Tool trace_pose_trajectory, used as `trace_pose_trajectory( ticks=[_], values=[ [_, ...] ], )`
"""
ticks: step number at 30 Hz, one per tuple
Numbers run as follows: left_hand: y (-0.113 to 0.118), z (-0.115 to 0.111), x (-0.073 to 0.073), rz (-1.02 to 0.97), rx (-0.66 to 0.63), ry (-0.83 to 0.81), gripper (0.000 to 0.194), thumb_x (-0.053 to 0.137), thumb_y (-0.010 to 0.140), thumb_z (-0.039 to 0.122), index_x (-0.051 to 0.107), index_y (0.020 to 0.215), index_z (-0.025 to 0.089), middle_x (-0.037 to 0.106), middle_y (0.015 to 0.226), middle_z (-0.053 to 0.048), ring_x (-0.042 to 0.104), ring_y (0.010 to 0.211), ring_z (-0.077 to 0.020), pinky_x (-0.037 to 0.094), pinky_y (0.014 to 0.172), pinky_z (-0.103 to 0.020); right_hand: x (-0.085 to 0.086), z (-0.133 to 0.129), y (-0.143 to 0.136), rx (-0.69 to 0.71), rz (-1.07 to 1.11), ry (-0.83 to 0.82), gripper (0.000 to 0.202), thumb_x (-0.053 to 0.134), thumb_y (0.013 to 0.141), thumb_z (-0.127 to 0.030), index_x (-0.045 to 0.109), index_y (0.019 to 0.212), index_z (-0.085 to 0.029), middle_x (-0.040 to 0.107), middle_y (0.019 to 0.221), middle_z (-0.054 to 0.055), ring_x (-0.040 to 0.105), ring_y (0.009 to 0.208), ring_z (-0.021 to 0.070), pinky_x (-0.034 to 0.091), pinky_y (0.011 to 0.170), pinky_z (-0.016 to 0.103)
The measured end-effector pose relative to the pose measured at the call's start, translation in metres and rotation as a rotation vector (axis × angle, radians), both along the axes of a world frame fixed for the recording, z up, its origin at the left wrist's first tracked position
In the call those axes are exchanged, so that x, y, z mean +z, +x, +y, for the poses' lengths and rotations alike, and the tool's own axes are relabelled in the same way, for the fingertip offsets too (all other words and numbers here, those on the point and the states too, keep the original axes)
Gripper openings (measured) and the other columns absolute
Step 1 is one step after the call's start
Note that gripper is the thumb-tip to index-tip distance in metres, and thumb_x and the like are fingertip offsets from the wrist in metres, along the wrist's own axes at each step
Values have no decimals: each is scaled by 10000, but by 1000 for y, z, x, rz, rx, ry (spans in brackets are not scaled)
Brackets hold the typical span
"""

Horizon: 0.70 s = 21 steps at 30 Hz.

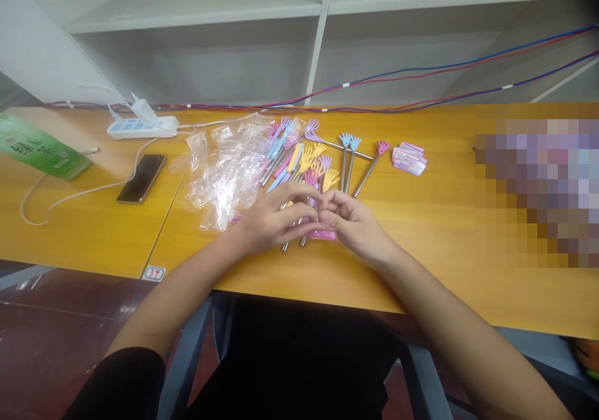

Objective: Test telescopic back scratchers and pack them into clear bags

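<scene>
My left hand [281,215] and my right hand [350,220] meet over the near side of a pile of back scratchers. Both have bent, pinching fingers; a clear wrapper with a pink handle [322,235] shows beneath them, and what the fingertips grip is too small to make out. Yellow hand-shaped heads [306,158], others in pink, blue and purple, and metal rods lie just beyond. Clear plastic bags [224,170] are heaped left of the pile. Two blue-headed scratchers [350,140] and a pink-headed one [382,147] lie to the right, with small printed cards [409,158] beyond.
A phone [141,179], a white cable, a power strip [143,126] and a green bottle [42,148] are on the left of the table [444,251]. A pixelated area covers the right side. Shelves and red and blue cables run along the back.
</scene>
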<state>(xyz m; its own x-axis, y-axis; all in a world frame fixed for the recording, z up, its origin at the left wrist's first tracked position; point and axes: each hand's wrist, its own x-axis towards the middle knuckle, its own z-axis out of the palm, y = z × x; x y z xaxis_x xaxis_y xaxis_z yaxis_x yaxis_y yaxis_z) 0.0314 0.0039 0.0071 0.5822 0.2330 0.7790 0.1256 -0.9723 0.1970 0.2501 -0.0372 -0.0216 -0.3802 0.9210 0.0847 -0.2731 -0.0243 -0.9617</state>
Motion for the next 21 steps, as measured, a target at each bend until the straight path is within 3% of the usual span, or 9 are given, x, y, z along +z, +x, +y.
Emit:
trace_pose_trajectory(
  ticks=[3, 7, 11, 14, 16, 21],
  values=[
    [2, -3, 2, 15, -99, -72, 90, 696, 1032, 218, 634, 1097, 222, 757, 1270, -108, 733, 1136, -187, 630, 958, -389, -1, -2, -1, 16, -16, -6, 353, 829, 944, -489, 604, 972, -218, 672, 873, -12, 627, 762, 121, 522, 739, 262],
    [5, -5, 2, -25, -150, -105, 125, 710, 1005, 147, 622, 1057, 219, 801, 1077, -62, 755, 1022, -176, 626, 939, -389, 1, -3, -4, 23, -44, 54, 350, 822, 948, -493, 612, 923, -213, 638, 821, -18, 597, 725, 111, 501, 684, 241],
    [5, -3, 2, -87, -60, -95, 136, 756, 975, 170, 636, 1014, 222, 769, 961, -34, 725, 894, -162, 616, 843, -358, 3, -2, -4, -50, -84, 103, 333, 861, 909, -485, 657, 932, -223, 639, 880, 0, 617, 784, 138, 541, 732, 278],
    [3, 0, 3, -111, 35, -89, 144, 778, 950, 149, 654, 997, 205, 735, 944, -42, 697, 881, -160, 604, 792, -325, 4, -2, 3, -159, -69, 142, 278, 776, 980, -507, 705, 985, -238, 641, 888, 8, 605, 759, 141, 545, 710, 290],
    [1, 1, 4, -130, 90, -86, 137, 778, 950, 144, 657, 981, 201, 716, 932, -34, 687, 868, -150, 597, 766, -301, 6, -3, 6, -161, -29, 166, 282, 731, 1009, -525, 718, 1056, -248, 666, 919, 21, 632, 763, 152, 568, 704, 308],
    [1, 0, 5, -145, 156, -98, 152, 781, 949, 171, 635, 917, 201, 696, 907, -20, 676, 819, -134, 578, 720, -273, 9, -8, 4, -170, -84, 220, 283, 862, 922, -392, 711, 1109, -244, 711, 963, 22, 713, 814, 160, 641, 779, 328]
  ],
)
